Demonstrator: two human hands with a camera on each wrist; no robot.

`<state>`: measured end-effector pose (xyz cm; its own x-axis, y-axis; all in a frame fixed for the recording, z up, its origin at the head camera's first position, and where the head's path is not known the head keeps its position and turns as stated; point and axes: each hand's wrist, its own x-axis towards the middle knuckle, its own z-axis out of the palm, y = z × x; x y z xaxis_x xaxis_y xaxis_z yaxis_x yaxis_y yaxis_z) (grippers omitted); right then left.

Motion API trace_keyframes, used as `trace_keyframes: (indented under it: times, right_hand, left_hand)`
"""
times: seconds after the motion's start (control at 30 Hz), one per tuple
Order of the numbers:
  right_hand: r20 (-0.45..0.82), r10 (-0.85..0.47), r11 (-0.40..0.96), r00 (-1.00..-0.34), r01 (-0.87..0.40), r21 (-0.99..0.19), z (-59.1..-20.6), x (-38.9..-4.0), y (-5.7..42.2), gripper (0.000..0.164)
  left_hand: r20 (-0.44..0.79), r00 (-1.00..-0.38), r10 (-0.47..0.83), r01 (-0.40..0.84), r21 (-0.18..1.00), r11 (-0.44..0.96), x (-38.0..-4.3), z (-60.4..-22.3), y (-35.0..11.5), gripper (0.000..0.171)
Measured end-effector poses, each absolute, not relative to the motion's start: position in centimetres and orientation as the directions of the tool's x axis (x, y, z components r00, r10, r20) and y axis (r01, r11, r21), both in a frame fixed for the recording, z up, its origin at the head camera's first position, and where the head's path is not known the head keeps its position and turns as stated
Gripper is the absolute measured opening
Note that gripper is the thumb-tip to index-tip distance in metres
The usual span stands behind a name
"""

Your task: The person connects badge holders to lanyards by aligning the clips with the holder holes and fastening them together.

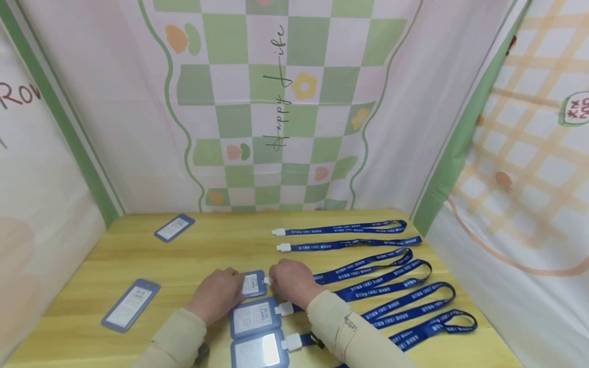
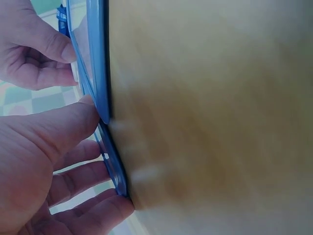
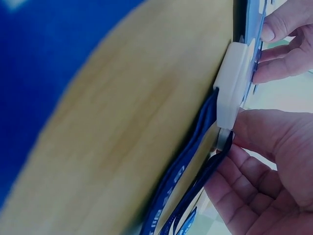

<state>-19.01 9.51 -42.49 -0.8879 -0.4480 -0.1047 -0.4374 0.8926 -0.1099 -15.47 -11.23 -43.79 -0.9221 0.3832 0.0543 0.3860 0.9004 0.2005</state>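
Observation:
In the head view my left hand [image 1: 217,294] grips the left side of a small blue badge holder [image 1: 252,291] with a white card inside. At the holder's right end, my right hand [image 1: 294,280] pinches the white clip [image 1: 268,280] of a blue lanyard [image 1: 368,267]. The left wrist view shows the left thumb and fingers about the edge of the holder [image 2: 116,174]. In the right wrist view the right thumb and fingers close round the lanyard end, partly hidden behind another white clip [image 3: 231,85]. I cannot tell whether holder and pinched clip are joined.
Two badge holders with lanyard clips at their right ends, one [image 1: 239,317] above another [image 1: 244,352], lie nearest me. Loose holders lie at the back left [image 1: 175,227] and left [image 1: 131,305]. Several lanyards [image 1: 349,228] stretch across the right side. Printed curtains [image 1: 322,128] enclose the yellow table [image 1: 193,255].

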Motion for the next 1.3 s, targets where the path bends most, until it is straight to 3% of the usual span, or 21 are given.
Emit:
trace_keyframes:
  times: [0.83, 1.3]
  right_hand:
    - [-0.11, -0.453, 0.888, -0.885, -0.437, -0.146, -42.4, -18.95, 9.44, 0.005]
    - [-0.098, -0.475, 0.876, -0.874, -0.459, -0.149, -42.53, -19.27, 9.46, 0.006]
  left_hand:
    - [0.082, -0.918, 0.387, 0.396, 0.184, 0.9, -15.32, -43.95, -11.32, 0.043]
    - [0.026, -0.931, 0.365, 0.363, 0.201, 0.91, -15.64, -43.93, -11.32, 0.046]
